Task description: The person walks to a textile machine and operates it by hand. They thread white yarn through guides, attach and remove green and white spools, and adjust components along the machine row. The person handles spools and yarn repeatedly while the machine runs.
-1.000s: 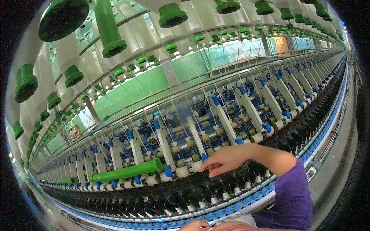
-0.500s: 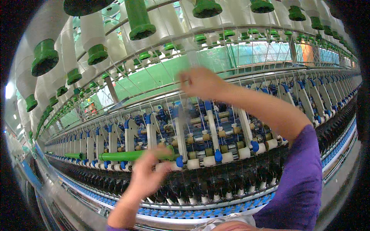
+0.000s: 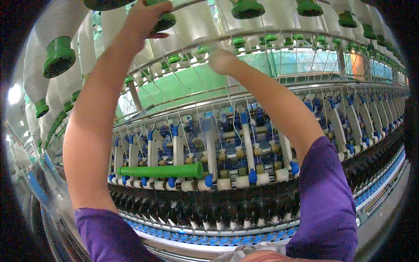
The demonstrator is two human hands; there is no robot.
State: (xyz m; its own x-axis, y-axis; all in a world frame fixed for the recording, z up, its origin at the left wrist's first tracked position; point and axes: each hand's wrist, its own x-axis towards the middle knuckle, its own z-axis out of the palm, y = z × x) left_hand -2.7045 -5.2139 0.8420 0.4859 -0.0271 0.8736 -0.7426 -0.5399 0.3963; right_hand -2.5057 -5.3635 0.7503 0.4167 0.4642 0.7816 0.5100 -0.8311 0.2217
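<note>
My left hand (image 3: 146, 19) is raised to the overhead creel, its fingers wrapped round the green lower end of a hanging bobbin (image 3: 165, 22). Most of that bobbin is hidden behind the hand and the top of the picture. My right hand (image 3: 223, 61) is up among the yarn strands below the white bobbins; motion smears its fingers, so what it holds cannot be made out. A bare green bobbin tube (image 3: 161, 170) lies across the white rollers of the spinning frame, with neither hand on it.
White yarn bobbins with green ends (image 3: 60, 56) hang in rows overhead. Thin yarn strands run down past a metal rail to the drafting arms with blue caps (image 3: 176, 131). Below are dark spindles (image 3: 209, 207) and a blue-and-white rail (image 3: 205, 239).
My left hand has gone from beside the lying green tube up to a hanging bobbin and closed round its end. My right hand has risen slightly higher. The lying tube remains on the rollers.
</note>
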